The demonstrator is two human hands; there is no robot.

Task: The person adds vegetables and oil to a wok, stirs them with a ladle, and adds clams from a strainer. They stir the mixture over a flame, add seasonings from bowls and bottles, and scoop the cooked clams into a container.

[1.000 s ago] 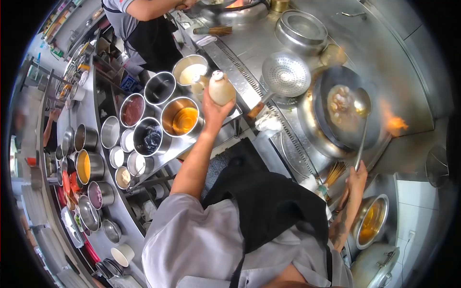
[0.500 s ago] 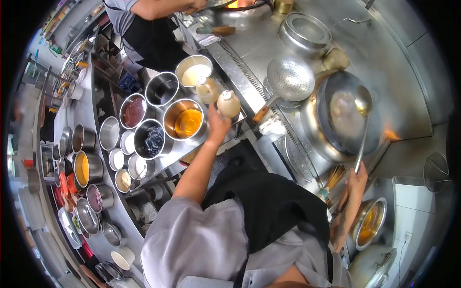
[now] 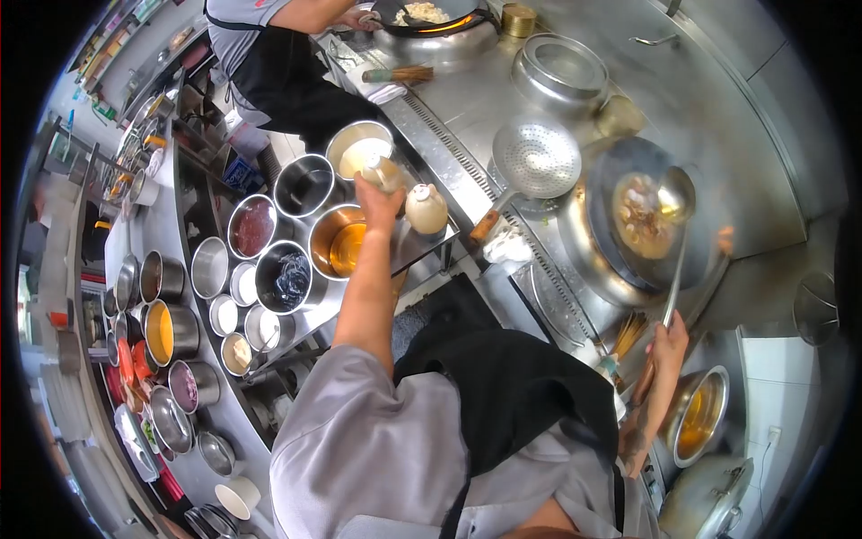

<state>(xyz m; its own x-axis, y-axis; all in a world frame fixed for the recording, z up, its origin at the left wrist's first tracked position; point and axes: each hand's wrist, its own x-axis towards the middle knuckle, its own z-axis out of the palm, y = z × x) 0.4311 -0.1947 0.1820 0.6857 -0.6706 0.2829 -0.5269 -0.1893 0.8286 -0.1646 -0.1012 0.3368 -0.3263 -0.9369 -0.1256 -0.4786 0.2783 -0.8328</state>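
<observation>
Worktop (image 3: 503, 90) of shiny steel runs all around the person. Next biggest is the dark wok (image 3: 597, 180) on the right, with food in it. A round strainer (image 3: 537, 157) lies just left of the wok. Two of the many pots sit near the left hand: a pot of orange liquid (image 3: 328, 221) beside the wrist, and a pot of white stuff (image 3: 346, 135) just past the fingertips. A long ladle (image 3: 675, 260) leans into the wok, its bowl over the food. The right hand (image 3: 669, 340) has its fingers clenched around the end of the ladle's handle. A round bottle (image 3: 426, 211) with a white cap stands upright on the worktop, just right of the left hand, and no hand touches it. The left hand (image 3: 377, 205) reaches out to a small bottle (image 3: 384, 171). That bottle stands upright between the two pots, on the far side of the palm. The fingers (image 3: 364, 186) wrap around its lower part. The right hand is well apart from it.
</observation>
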